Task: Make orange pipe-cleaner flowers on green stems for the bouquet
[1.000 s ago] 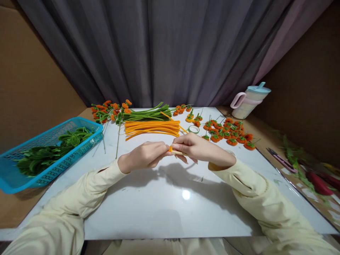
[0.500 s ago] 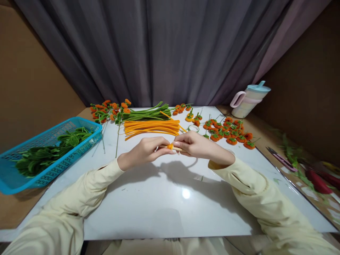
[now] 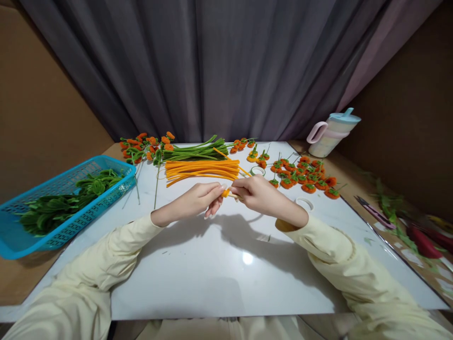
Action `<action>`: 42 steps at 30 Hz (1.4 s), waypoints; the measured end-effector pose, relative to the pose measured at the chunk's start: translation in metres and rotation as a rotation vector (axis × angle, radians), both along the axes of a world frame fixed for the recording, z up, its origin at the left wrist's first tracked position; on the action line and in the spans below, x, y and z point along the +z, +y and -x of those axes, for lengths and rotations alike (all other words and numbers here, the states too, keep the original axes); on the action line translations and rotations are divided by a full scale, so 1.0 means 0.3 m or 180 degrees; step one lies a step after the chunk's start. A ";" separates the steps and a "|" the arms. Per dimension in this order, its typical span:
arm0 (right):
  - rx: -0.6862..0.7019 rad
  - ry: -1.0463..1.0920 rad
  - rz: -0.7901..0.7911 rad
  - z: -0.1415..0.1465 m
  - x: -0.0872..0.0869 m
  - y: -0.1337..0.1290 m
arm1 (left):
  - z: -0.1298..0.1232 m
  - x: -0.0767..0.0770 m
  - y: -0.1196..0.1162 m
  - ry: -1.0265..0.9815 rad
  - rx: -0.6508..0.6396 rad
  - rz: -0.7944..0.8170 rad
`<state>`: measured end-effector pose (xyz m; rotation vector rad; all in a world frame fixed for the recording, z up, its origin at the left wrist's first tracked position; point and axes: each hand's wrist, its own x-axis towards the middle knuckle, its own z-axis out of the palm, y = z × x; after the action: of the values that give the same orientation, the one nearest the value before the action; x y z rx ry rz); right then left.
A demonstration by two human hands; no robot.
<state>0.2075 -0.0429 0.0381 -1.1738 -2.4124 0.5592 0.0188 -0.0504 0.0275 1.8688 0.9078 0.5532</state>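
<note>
My left hand (image 3: 200, 198) pinches a small coil of orange pipe cleaner (image 3: 225, 192) between thumb and forefinger, its other fingers curled loosely below. My right hand (image 3: 260, 193) is closed around a thin pale wooden stick (image 3: 234, 195), whose tip meets the coil. Whether the coil still goes round the stick I cannot tell. Both hands are held above the white table (image 3: 198, 274), just in front of a bundle of straight orange pipe cleaners (image 3: 201, 169). Behind that bundle lie green pipe cleaners (image 3: 194, 151).
A blue basket (image 3: 67, 238) of green leaf pieces stands at left. Orange flowers on stems (image 3: 148, 144) lie at back left, more orange flower heads (image 3: 307, 174) at right. Tape rolls (image 3: 305, 203), a jug (image 3: 332, 134), pink-handled scissors (image 3: 378, 215) and a red-handled tool (image 3: 423, 241) are also at right.
My left hand has shifted slightly left, and its lower fingers have loosened from the stick. The stick's left end no longer sticks out past the coil. My right wrist has moved slightly left.
</note>
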 end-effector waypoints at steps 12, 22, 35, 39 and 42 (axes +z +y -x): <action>0.0658 0.0505 0.1167 -0.026 0.071 -0.024 | 0.006 -0.005 -0.017 -0.0129 -0.0108 -0.1206; 0.1413 0.0905 0.2222 -0.037 0.048 0.015 | 0.023 -0.034 -0.022 -0.0309 -0.0395 -0.2757; 0.1922 0.0777 0.2160 -0.064 0.043 0.043 | 0.021 -0.048 -0.019 -0.0313 -0.0572 -0.3426; 0.1900 0.0476 0.1813 -0.074 0.064 0.036 | 0.028 -0.044 -0.020 -0.0233 -0.0605 -0.3349; 0.1723 0.0357 0.1456 -0.073 0.078 0.026 | 0.032 -0.038 -0.019 -0.0171 -0.0529 -0.3218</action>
<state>0.2294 -0.0351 0.0617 -0.5903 -2.5714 1.3587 0.0092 -0.0560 0.0160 2.7639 0.4241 1.0778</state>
